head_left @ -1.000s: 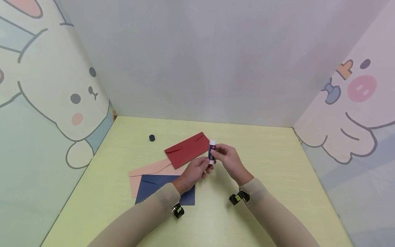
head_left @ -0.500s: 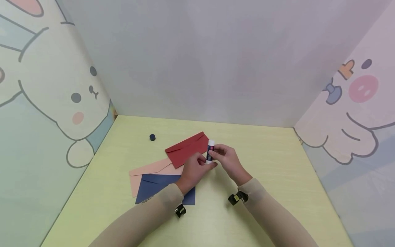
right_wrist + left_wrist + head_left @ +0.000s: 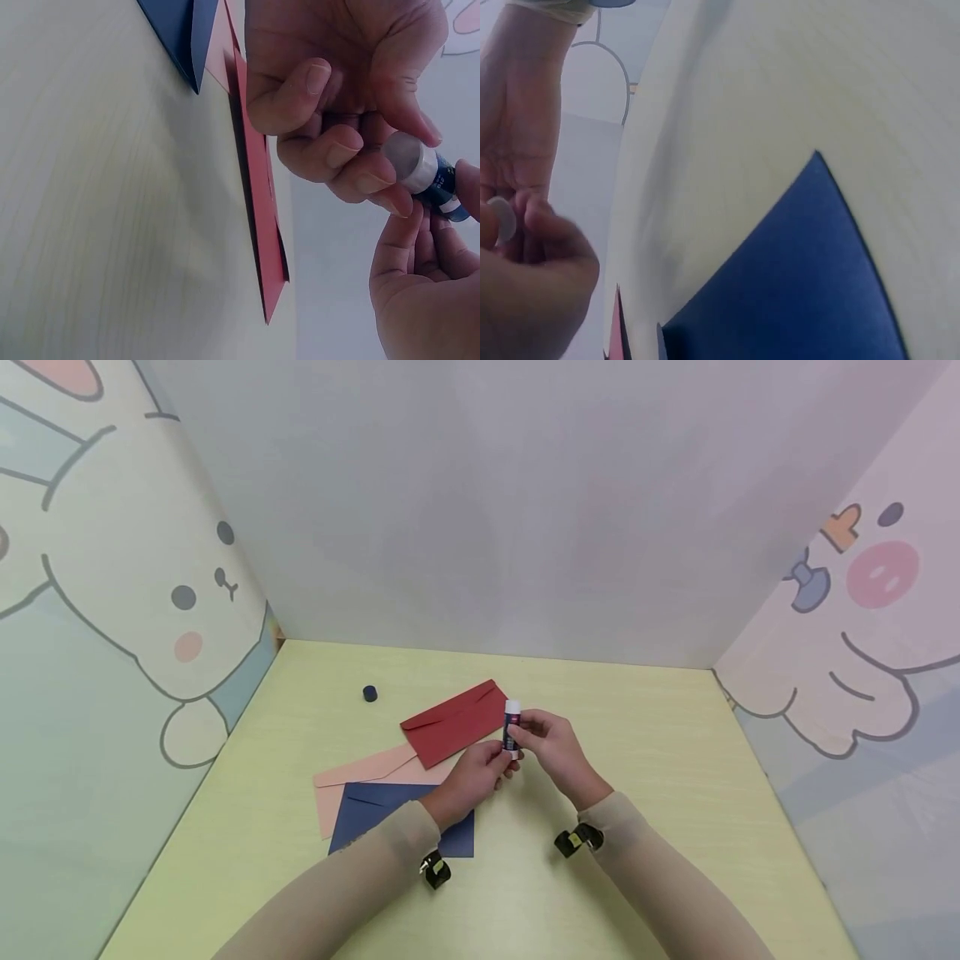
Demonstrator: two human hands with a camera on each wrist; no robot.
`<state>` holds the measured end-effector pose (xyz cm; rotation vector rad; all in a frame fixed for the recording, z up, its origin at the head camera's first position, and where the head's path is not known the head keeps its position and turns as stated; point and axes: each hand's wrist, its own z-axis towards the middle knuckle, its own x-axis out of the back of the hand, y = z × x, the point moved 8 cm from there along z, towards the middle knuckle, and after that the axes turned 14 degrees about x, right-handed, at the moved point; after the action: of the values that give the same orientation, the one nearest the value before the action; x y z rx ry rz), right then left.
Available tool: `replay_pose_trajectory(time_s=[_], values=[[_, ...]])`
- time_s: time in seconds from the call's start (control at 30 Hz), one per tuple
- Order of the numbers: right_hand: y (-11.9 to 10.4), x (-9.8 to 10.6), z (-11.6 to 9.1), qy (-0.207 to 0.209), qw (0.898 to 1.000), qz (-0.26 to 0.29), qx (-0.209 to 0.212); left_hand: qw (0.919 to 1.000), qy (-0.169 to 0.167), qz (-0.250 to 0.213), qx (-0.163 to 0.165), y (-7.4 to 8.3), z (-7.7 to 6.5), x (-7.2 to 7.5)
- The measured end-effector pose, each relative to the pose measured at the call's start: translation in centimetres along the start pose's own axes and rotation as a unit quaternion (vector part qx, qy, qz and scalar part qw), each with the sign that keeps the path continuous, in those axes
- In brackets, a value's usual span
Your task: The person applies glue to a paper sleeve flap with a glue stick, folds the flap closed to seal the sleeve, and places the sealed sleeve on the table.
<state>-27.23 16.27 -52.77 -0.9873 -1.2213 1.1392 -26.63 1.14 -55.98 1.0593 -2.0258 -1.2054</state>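
Note:
A glue stick [image 3: 512, 720] with a dark label and white ends is held upright above the table, its cap off. My right hand [image 3: 555, 750] grips its barrel between thumb and fingers. At the lower white end, my left hand [image 3: 471, 779] pinches the base with thumb and curled fingers, clearest in the right wrist view, where the round white base [image 3: 409, 159] shows. Just behind the hands lies a red envelope [image 3: 453, 725]. A blue envelope [image 3: 390, 814] lies partly under the left forearm, overlapping a pink envelope [image 3: 360, 770].
A small dark cap [image 3: 370, 693] stands on the pale yellow table [image 3: 660, 777] at the back left. A grey wall [image 3: 480, 527] rises behind the table, with cartoon-printed panels at both sides.
Half a second ago my left hand had turned over with its fingers drawn up; now it has rolled back round the glue stick's base. The right hand has stayed almost still.

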Motion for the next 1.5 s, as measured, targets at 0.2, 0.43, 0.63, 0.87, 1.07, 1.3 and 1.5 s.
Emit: replay_pose_trajectory(time_s=[0.2,0.43,0.63,0.87,1.07,1.3,1.5], values=[[0.0,0.2,-0.1,-0.001,1.000,-0.004,-0.009,0.9972,-0.058,-0.034,0.033,-0.2,0.0,-0.4],[0.0,0.1,-0.1,-0.004,1.000,-0.007,-0.009,0.9972,-0.058,-0.035,0.032,-0.2,-0.1,-0.4],[-0.1,0.2,-0.2,-0.003,1.000,-0.003,-0.006,0.9998,-0.015,-0.008,0.007,0.0,-0.3,-0.4],[-0.3,0.5,-0.2,0.013,1.000,0.004,-0.011,0.9800,0.146,0.120,-0.063,1.7,-2.0,0.3],[-0.3,-0.1,-0.3,0.007,1.000,0.008,-0.013,0.9652,0.200,0.155,-0.064,1.8,-2.1,0.8],[-0.3,-0.2,-0.3,0.007,1.000,0.011,-0.014,0.9730,0.180,0.127,-0.068,1.4,-1.6,0.9],[-0.5,-0.1,-0.3,0.009,1.000,0.010,-0.009,0.9978,0.051,0.028,-0.031,0.6,-0.8,-0.1]])
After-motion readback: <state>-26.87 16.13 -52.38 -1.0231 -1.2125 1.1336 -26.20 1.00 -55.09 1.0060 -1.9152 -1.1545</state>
